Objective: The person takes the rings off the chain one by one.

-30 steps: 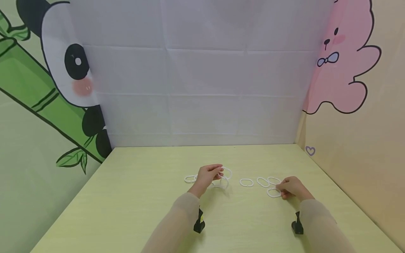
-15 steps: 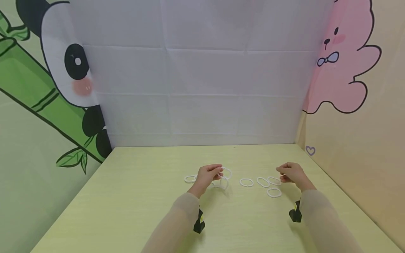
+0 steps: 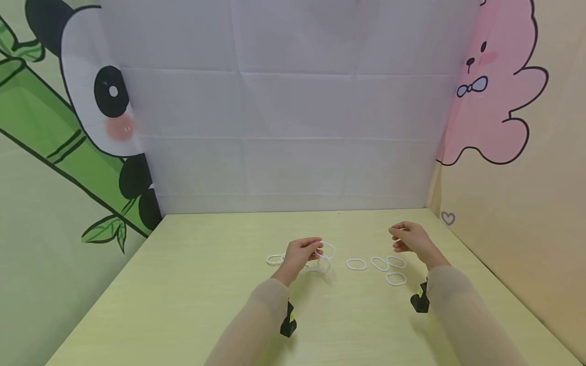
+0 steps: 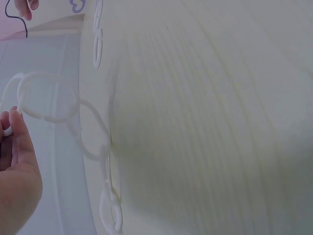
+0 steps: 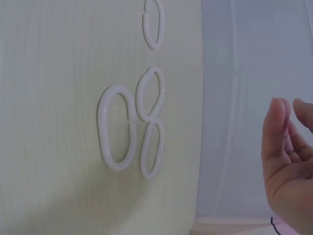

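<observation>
My left hand (image 3: pixel 298 256) pinches one end link of a white plastic link chain (image 4: pixel 106 147) between thumb and fingers. Several oval links hang from those fingertips, and the rest of the chain trails down onto the table, partly behind the hand in the head view. My right hand (image 3: pixel 412 240) is raised above the right side of the table, holding nothing. Its thumb and fingertips are slightly apart in the right wrist view. Below it lie loose white links: a larger-looking oval (image 5: pixel 102 117), two with their ends meeting (image 5: pixel 161 88), and one farther off (image 5: pixel 162 24).
The pale yellow table (image 3: pixel 192 295) meets a white cloth backdrop (image 3: pixel 293 168) at its far edge. Printed side walls stand left and right, with a panda and a pink bear. A black wrist camera (image 3: pixel 288 323) hangs under the left sleeve, another (image 3: pixel 420 300) under the right.
My right hand has lifted from the nearest loose link and moved up and away over the table, leaving that link lying there. The left hand and its chain have stayed still.
</observation>
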The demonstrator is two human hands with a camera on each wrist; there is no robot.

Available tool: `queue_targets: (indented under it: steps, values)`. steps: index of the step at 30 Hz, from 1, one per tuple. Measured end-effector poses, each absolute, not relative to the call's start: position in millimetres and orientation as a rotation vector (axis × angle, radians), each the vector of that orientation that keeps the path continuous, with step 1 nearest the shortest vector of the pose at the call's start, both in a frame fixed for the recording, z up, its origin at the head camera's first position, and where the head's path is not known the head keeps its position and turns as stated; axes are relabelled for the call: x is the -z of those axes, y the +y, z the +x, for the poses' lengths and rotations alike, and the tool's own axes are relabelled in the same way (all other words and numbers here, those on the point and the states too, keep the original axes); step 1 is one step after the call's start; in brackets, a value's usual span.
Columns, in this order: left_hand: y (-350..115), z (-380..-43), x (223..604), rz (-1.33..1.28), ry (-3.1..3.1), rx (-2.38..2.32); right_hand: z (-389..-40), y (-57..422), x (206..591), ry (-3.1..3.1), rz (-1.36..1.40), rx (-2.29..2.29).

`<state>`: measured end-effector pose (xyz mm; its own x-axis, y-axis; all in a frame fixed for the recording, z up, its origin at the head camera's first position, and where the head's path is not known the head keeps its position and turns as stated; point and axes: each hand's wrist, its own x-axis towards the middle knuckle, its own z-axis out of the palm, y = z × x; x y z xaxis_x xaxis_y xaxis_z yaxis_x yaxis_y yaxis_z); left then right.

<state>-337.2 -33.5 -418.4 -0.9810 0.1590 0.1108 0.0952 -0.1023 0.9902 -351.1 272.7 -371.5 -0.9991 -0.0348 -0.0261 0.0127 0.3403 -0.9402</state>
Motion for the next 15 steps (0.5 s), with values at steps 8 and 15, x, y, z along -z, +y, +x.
queue_targets:
  steps: [8,15]
  values:
    - [-32.7,-337.5,418.0,0.297,2.060,-2.284,-351.7,251.0,356.9,2.541,-0.123,1.800]
    - [-32.8,-337.8,418.0,0.305,2.064,-2.286,-351.1,233.3,348.4,2.517,-0.186,1.813]
